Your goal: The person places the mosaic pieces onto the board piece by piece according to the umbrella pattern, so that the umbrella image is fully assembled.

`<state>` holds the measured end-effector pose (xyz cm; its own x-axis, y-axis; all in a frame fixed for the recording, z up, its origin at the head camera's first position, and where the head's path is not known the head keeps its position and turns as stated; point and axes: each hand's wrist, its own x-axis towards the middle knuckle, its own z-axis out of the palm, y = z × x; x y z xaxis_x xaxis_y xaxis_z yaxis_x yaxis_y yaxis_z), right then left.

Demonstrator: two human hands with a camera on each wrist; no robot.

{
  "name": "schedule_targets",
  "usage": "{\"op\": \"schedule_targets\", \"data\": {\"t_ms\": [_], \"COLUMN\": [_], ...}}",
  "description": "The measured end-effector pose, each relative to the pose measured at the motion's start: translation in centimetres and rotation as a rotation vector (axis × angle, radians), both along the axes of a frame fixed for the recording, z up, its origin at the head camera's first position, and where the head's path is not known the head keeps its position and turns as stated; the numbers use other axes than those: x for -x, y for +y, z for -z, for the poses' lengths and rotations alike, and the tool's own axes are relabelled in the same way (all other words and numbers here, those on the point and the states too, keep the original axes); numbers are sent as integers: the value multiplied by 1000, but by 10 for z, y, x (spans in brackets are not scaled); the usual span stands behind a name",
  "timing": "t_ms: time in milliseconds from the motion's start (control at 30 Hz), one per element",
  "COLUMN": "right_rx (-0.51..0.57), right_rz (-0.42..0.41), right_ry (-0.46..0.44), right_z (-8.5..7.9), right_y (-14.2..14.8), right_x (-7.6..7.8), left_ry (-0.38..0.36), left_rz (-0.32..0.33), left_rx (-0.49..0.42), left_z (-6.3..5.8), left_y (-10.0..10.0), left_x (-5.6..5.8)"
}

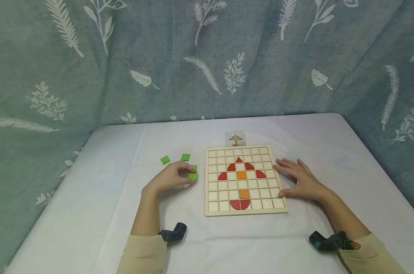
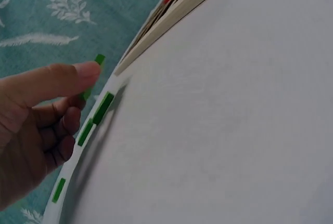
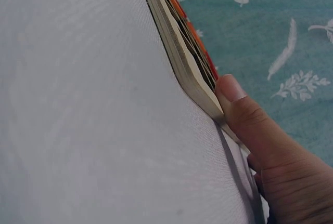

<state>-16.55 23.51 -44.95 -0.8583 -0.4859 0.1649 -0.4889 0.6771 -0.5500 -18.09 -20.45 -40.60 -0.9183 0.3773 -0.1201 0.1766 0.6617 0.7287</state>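
The left hand (image 1: 170, 176) pinches a green tile (image 1: 193, 176) between thumb and fingers, raised a little over the white cloth (image 1: 241, 243). To its right, a strip of bare cloth separates it from the near-square board (image 1: 227, 213), whose raised pale-wood rim bounds a grid of shallow cells. The right hand (image 1: 301, 180) lies against the board's right edge, fingers spread and thumb touching the rim. Cloth stretches right of that hand, and also left of the left hand, to the table's sides. Beyond both hands, the table's far edge meets a leaf-patterned teal curtain (image 1: 169, 99).

Past the board's far edge, between the hands, lies a small card (image 1: 235, 138) printed with a gridded red-and-green figure; any finer print is too small to read.

The held tile is flat, square and plain green. A second green tile (image 1: 194, 167) lies just beyond the left fingertips, two more farther off. The board, between the hands, carries a red triangle (image 1: 238, 160), red quarter-rounds (image 1: 231, 167) and two orange squares (image 1: 242, 174).
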Motion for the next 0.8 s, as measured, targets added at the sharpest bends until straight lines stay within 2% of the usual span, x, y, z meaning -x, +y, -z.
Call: {"op": "schedule_targets", "data": {"t_ms": [233, 333, 533, 800], "right_rx": [0, 6, 3, -6], "right_rz": [-3, -1, 4, 4], "right_ry": [-15, -17, -10, -6], "right_z": [2, 2, 3, 1], "right_y": [-3, -3, 1, 1], "right_x": [0, 0, 0, 1], "left_ry": [-16, 11, 57, 106], "left_rz": [28, 53, 96, 78], "left_rx": [15, 16, -35, -51], "left_z": [-4, -4, -4, 1], "left_y": [15, 21, 32, 44], "left_x": [2, 3, 8, 9]}}
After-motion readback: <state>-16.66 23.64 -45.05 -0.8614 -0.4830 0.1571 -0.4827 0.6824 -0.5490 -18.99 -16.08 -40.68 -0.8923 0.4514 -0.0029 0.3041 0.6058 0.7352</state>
